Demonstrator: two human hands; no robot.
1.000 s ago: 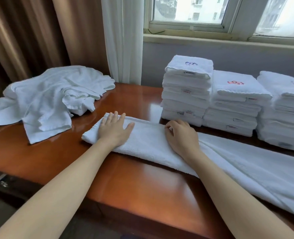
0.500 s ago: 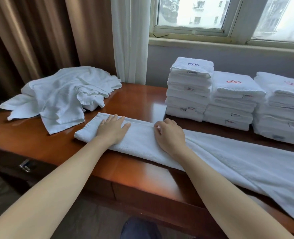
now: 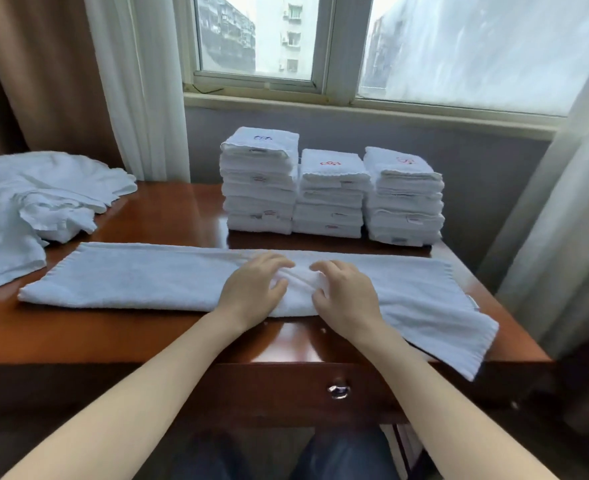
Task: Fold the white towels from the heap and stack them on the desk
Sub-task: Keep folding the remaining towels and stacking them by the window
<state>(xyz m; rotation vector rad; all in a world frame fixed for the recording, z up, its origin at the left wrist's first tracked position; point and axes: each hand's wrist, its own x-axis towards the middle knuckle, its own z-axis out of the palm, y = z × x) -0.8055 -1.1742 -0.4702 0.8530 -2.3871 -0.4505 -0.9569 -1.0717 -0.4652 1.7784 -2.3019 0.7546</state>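
Note:
A long white towel (image 3: pixel 140 278), folded lengthwise into a strip, lies across the wooden desk (image 3: pixel 113 334). Its right end hangs over the desk's front edge. My left hand (image 3: pixel 255 289) and my right hand (image 3: pixel 345 296) sit close together at the strip's middle. Their fingers are curled and bunch the cloth between them into a small ridge. The heap of unfolded white towels (image 3: pixel 33 199) lies at the desk's left. Three stacks of folded towels (image 3: pixel 331 192) stand side by side at the back of the desk.
A window and sill run behind the stacks, with brown and white curtains at the left and a pale curtain at the right. A drawer with a metal knob (image 3: pixel 338 391) sits under the desk's front edge. My knees show below.
Both hands slid from the towel's left part to its middle and came together; the left hand went from flat to curled. The towel lies straighter across the desk, and my view shifted right.

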